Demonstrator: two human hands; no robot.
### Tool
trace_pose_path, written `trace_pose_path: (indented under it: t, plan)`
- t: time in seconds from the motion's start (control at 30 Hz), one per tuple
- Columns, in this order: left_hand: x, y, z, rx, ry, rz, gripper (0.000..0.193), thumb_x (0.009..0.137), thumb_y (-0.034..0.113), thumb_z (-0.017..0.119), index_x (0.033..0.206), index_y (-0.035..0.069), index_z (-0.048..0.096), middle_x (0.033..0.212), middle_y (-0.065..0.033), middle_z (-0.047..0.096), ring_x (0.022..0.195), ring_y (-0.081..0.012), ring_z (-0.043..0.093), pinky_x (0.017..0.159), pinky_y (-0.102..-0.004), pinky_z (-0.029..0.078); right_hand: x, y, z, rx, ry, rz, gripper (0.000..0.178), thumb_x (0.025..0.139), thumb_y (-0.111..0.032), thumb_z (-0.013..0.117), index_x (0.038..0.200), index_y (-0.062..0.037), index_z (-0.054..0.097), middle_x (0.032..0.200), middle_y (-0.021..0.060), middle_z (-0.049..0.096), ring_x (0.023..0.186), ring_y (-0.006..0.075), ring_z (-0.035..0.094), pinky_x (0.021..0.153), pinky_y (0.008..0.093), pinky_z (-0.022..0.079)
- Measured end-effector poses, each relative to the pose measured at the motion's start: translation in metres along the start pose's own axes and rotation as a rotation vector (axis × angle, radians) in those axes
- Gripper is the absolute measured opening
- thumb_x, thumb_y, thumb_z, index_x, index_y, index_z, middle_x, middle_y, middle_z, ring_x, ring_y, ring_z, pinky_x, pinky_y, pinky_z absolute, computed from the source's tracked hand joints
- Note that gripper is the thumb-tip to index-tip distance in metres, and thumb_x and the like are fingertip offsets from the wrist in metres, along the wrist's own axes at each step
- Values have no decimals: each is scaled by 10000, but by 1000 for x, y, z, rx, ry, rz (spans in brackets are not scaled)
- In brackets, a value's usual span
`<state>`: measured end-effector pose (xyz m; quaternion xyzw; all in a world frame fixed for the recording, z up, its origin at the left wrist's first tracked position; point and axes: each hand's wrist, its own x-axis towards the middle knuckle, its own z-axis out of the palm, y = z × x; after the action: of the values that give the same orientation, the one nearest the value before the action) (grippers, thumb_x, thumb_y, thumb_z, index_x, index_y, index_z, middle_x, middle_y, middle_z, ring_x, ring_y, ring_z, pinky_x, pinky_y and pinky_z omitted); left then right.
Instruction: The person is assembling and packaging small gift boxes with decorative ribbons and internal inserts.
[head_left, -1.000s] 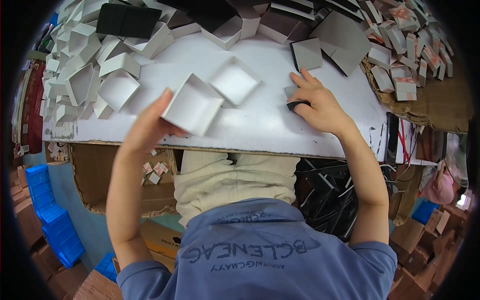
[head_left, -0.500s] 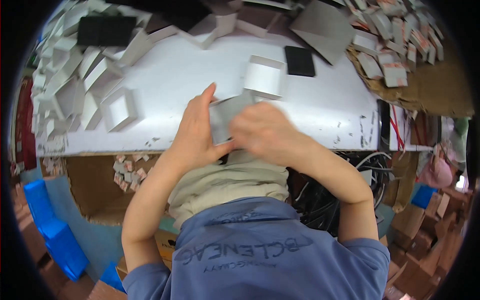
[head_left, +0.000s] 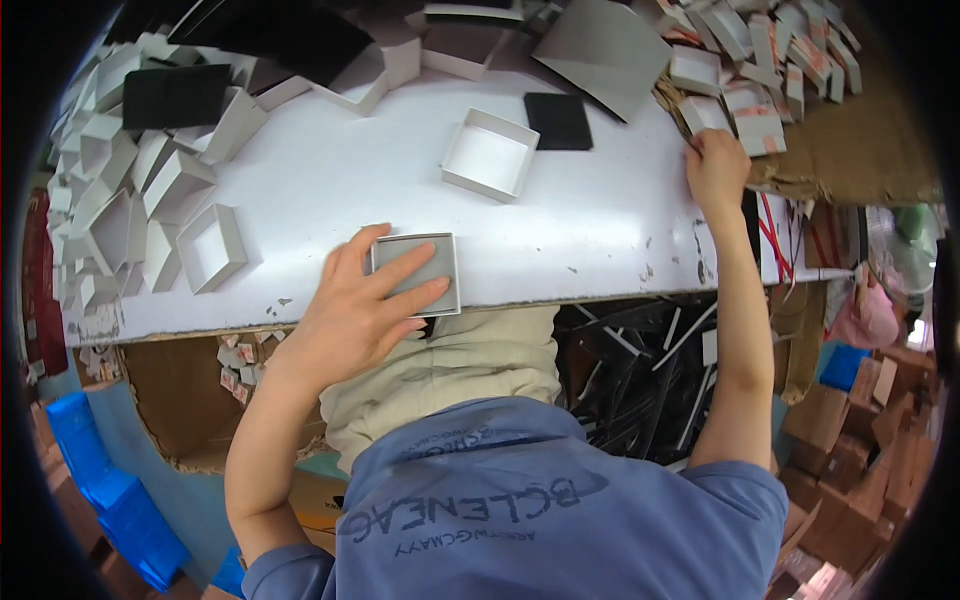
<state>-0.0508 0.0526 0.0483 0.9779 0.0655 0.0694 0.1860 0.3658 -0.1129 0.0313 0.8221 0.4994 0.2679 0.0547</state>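
Note:
My left hand [head_left: 362,300] spans a shallow white box [head_left: 457,270] at the near table edge. Two fingers lie on the grey pad [head_left: 432,265] inside it, and the other digits reach around its sides. At the far right my right hand [head_left: 720,172] is stretched out, fingertips drawn together at the near edge of a small white box [head_left: 705,117] on the pile; the fingertips are partly hidden. Between the hands and farther back lies an open white box tray [head_left: 490,155], hollow side up. A black square pad [head_left: 560,121] is beside it.
Several open white boxes [head_left: 212,248] heap up at the left, with a black pad [head_left: 175,97] on top. A large grey sheet [head_left: 600,55] lies at the back. Cardboard [head_left: 840,150] holds the small-box pile. Below the table hang black and white strips [head_left: 640,390].
My right hand has left the box with the grey pad and reached far right to the pile. My left hand has turned over that box, fingers now on the pad. The view has shifted slightly.

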Motion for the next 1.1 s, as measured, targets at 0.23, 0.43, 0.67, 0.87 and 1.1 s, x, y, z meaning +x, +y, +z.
trace_pose_path:
  t: [0.23, 0.43, 0.67, 0.87, 1.1]
  plan:
    - [2, -1, 49, -561, 330, -36, 963, 583, 181, 812, 1367, 173, 254, 1348, -194, 297, 1120, -368, 421, 845, -415, 451, -33, -156, -106, 1751, -416, 331, 208, 866, -145, 562, 1029, -17, 551, 935, 33, 578, 739, 85, 548, 665, 220, 445]
    - [16, 1, 53, -738, 254, -12, 1148, 532, 190, 843, 1409, 192, 101, 1350, -202, 272, 1095, -348, 459, 827, -364, 476, -43, -188, -103, 1334, -272, -133, 149, 825, -138, 581, 917, -31, 630, 803, 97, 635, 739, 217, 599, 638, 301, 470]
    - [18, 9, 48, -418, 215, 52, 1049, 542, 92, 796, 1390, 136, 179, 1334, -199, 298, 1135, -371, 428, 826, -358, 483, -41, -191, -116, 993, -123, -344, 144, 770, -139, 616, 857, -25, 629, 729, 94, 611, 663, 256, 571, 611, 346, 462]
    - [12, 5, 54, -501, 287, -36, 1084, 582, 119, 813, 1389, 97, 89, 1379, -208, 241, 1108, -325, 473, 789, -363, 479, -38, -181, -119, 1160, -269, -429, 593, 709, -213, 691, 1215, 4, 473, 1064, 160, 553, 931, 308, 528, 789, 370, 437]
    - [12, -1, 54, -557, 324, 7, 1195, 582, 99, 817, 1393, 130, -61, 1388, -228, 205, 1029, -326, 531, 811, -377, 471, -47, -167, -114, 1210, -62, -297, 792, 566, -273, 770, 1249, -13, 466, 1156, 174, 484, 989, 324, 495, 848, 385, 413]
